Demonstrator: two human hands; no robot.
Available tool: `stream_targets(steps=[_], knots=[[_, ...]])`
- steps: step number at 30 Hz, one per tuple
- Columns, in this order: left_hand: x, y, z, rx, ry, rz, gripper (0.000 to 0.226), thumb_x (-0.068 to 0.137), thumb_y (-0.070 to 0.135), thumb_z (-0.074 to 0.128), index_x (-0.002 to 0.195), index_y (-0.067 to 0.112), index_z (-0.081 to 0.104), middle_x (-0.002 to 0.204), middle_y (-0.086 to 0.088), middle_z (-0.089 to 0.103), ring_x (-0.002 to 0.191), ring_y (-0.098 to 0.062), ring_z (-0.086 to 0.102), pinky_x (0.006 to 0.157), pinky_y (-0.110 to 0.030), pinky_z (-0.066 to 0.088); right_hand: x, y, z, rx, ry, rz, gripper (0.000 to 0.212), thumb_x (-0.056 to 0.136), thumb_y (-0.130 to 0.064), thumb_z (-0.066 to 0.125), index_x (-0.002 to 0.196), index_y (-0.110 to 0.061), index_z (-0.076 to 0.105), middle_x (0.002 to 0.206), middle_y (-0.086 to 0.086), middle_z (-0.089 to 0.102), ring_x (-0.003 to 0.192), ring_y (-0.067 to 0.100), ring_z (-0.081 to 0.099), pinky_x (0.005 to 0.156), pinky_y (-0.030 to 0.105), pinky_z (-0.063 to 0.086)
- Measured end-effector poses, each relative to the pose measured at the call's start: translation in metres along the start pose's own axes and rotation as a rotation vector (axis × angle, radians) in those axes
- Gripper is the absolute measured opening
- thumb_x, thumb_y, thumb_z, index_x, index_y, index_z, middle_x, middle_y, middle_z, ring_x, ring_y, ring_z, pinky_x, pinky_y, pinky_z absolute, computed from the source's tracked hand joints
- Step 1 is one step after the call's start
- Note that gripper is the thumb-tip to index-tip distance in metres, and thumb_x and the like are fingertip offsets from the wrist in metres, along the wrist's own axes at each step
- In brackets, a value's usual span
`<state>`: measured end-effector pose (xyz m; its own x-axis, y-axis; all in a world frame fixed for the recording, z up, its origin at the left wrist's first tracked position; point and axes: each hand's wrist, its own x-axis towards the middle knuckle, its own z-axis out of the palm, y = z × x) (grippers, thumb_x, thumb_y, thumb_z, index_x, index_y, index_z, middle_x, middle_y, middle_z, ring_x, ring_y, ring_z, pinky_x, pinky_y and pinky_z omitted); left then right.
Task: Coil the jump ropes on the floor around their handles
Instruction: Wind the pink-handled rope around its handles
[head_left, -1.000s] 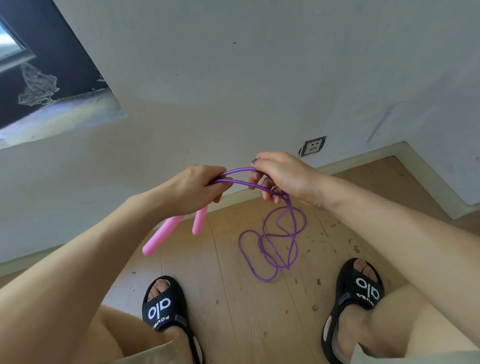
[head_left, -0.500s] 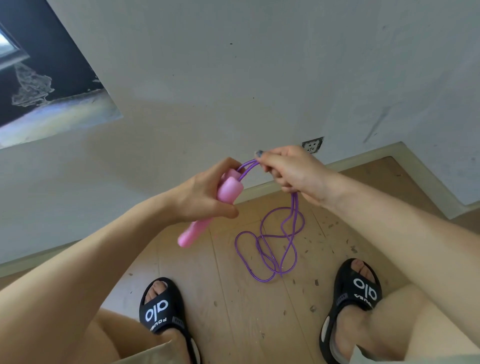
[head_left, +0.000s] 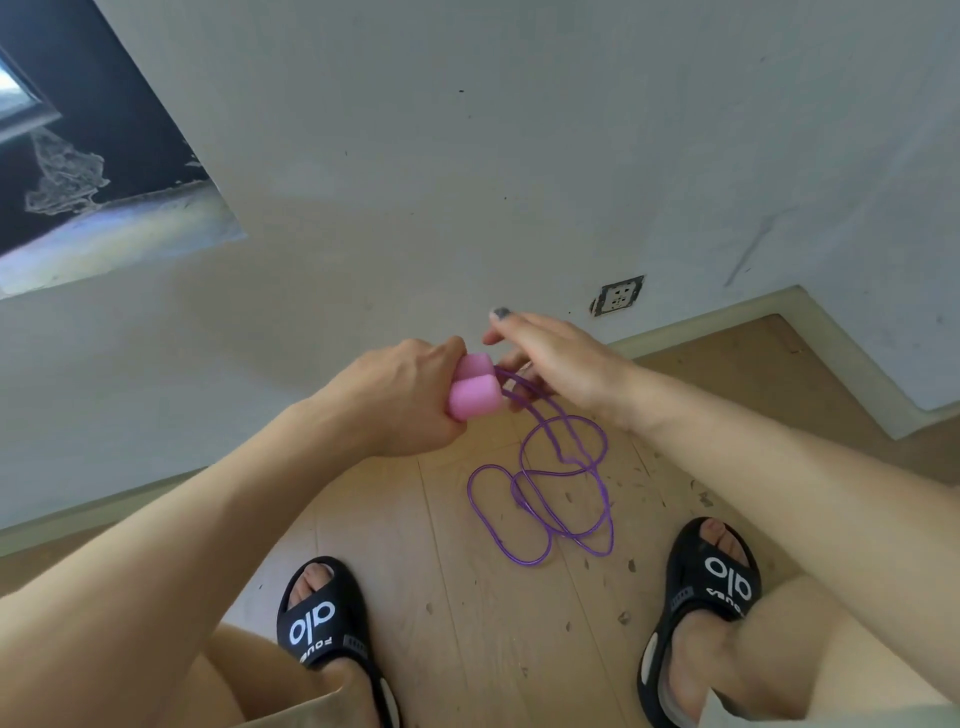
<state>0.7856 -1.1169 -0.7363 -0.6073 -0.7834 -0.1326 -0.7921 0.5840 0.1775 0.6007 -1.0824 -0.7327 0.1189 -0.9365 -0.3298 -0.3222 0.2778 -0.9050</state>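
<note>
Two pink foam handles lie side by side in my left hand, which grips them with their ends pointing toward me. A purple rope runs from the handles down to the wooden floor, where it lies in loose loops between my feet. My right hand is just right of the handles, over the rope's upper strands; its fingers curl underneath and seem to hold the rope, though the grip itself is hidden.
I sit close to a white wall with a socket low on it. A pale skirting board runs along the floor's far edge. My feet in black sandals, one on the left and one on the right, flank the rope.
My left hand has turned the handles so both ends face me and has lifted them a little. My right hand has dropped closer to the handles and lowered the rope strands.
</note>
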Motion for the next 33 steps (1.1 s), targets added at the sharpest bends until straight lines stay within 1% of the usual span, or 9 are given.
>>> stream_targets(steps=[3,6,8,10,12,16,21,25,33], knots=[[0.001,0.012,0.004,0.011,0.009,0.039,0.029,0.078,0.035,0.056,0.105,0.024,0.050,0.084,0.004,0.058,0.073,-0.025,0.060,0.060,-0.032,0.047,-0.007,0.007,0.023,-0.206,0.062,-0.043,0.050,0.099,-0.059,0.036,0.100,-0.016,0.059,0.072,-0.001,0.059,0.052,0.017,0.054,0.051,0.026,0.042],[0.001,0.011,0.008,-0.102,0.032,0.048,0.028,0.075,0.032,0.057,0.100,0.021,0.049,0.082,0.003,0.061,0.071,-0.026,0.061,0.058,-0.033,0.047,-0.002,0.014,0.026,-0.262,0.165,-0.056,0.047,0.102,-0.053,0.035,0.095,-0.012,0.058,0.081,-0.001,0.062,0.070,0.017,0.054,0.056,0.024,0.037],[0.001,0.010,0.009,-0.172,0.081,0.052,0.030,0.072,0.035,0.055,0.095,0.020,0.045,0.080,0.003,0.062,0.069,-0.027,0.061,0.057,-0.036,0.049,0.003,0.012,0.023,-0.290,0.198,-0.078,0.042,0.103,-0.048,0.035,0.087,-0.015,0.057,0.081,-0.001,0.064,0.072,0.015,0.056,0.058,0.023,0.038],[0.002,0.011,0.009,-0.151,0.110,0.016,0.032,0.072,0.039,0.056,0.095,0.020,0.043,0.079,0.004,0.062,0.069,-0.026,0.060,0.058,-0.037,0.050,0.007,0.011,0.020,-0.275,0.197,-0.100,0.043,0.103,-0.049,0.036,0.084,-0.018,0.060,0.075,-0.003,0.068,0.063,0.006,0.059,0.059,0.026,0.040],[0.001,0.008,0.008,-0.082,0.113,-0.038,0.035,0.077,0.040,0.060,0.095,0.018,0.040,0.078,0.003,0.057,0.068,-0.026,0.057,0.056,-0.035,0.046,0.009,0.009,0.012,-0.243,0.204,-0.114,0.046,0.102,-0.050,0.037,0.092,-0.019,0.069,0.072,-0.003,0.071,0.054,0.005,0.062,0.059,0.024,0.045],[-0.005,-0.006,0.005,-0.006,0.124,-0.037,0.023,0.086,0.036,0.055,0.090,0.019,0.040,0.071,0.003,0.051,0.062,-0.029,0.052,0.053,-0.033,0.037,0.009,0.006,-0.007,-0.234,0.227,-0.078,0.046,0.102,-0.049,0.038,0.085,-0.021,0.070,0.047,-0.008,0.059,0.036,0.002,0.044,0.043,0.020,0.032],[-0.003,-0.004,0.001,0.131,0.126,-0.030,0.015,0.087,0.032,0.049,0.086,0.021,0.039,0.069,0.001,0.051,0.059,-0.029,0.052,0.054,-0.032,0.039,0.006,0.011,0.005,-0.167,0.173,0.028,0.050,0.098,-0.062,0.029,0.103,-0.025,0.063,0.076,-0.002,0.059,0.059,0.015,0.052,0.057,0.028,0.040],[-0.002,0.001,0.002,0.107,0.103,-0.052,0.015,0.087,0.032,0.051,0.086,0.021,0.041,0.067,0.002,0.049,0.060,-0.027,0.052,0.054,-0.032,0.041,0.004,0.016,0.016,-0.174,0.353,-0.009,0.042,0.099,-0.056,0.035,0.089,-0.022,0.059,0.084,-0.006,0.064,0.078,0.007,0.056,0.062,0.027,0.038],[-0.006,0.006,0.009,0.167,0.329,-0.116,0.022,0.089,0.043,0.054,0.089,0.026,0.042,0.072,0.005,0.049,0.058,-0.024,0.045,0.048,-0.026,0.027,0.007,0.013,0.015,-0.150,0.404,-0.020,0.047,0.101,-0.050,0.036,0.087,-0.017,0.067,0.071,-0.004,0.066,0.068,0.002,0.055,0.058,0.022,0.036]])
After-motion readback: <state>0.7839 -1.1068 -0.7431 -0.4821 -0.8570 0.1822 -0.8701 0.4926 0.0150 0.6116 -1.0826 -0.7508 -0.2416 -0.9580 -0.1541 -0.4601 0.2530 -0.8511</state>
